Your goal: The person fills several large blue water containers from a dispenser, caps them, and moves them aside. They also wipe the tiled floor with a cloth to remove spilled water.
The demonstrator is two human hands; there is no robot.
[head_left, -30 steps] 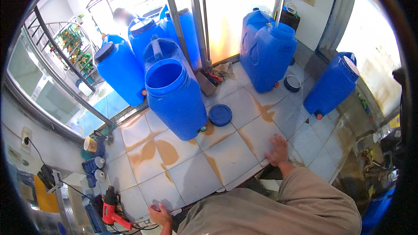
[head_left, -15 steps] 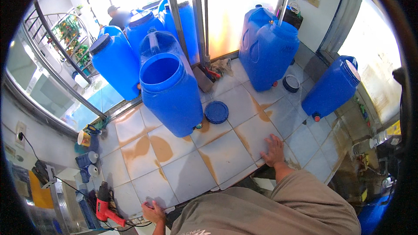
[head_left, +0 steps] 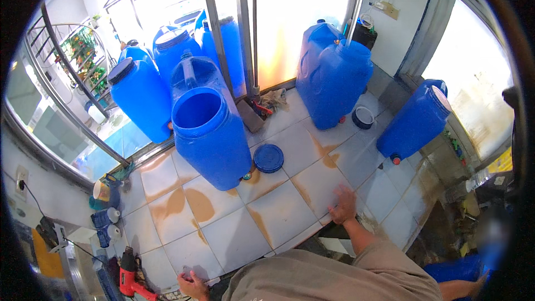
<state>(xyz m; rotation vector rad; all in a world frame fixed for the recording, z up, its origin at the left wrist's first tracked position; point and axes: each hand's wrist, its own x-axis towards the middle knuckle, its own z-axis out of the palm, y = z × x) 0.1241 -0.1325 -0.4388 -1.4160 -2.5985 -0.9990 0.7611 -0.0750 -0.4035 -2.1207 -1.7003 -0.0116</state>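
My right hand [head_left: 343, 205] rests on the white tiled surface [head_left: 278, 203] near its front edge, fingers spread, holding nothing. My left hand [head_left: 193, 286] touches the same front edge farther left, its fingers apart and nothing in it. Ahead stands a large blue plastic drum [head_left: 214, 147] with an uncapped wide mouth and a small spigot low down. A round blue lid [head_left: 268, 158] lies on the tiles beside it. Closest to my left hand is a red heat gun [head_left: 131, 278]. Brown liquid stains [head_left: 199, 205] mark several tiles.
Two more blue drums, one with a pole [head_left: 355, 17] in its mouth [head_left: 334, 81] and one capped [head_left: 415, 120], stand on the right. A ring-shaped lid [head_left: 363, 117] lies between them. Small bottles [head_left: 106, 217] line the left. Another person's arm [head_left: 461, 289] shows at lower right.
The view has tilted, so the drums sit lower and slightly left. Another person's arm has come into the lower right corner. Both my hands stay on the tiled surface.
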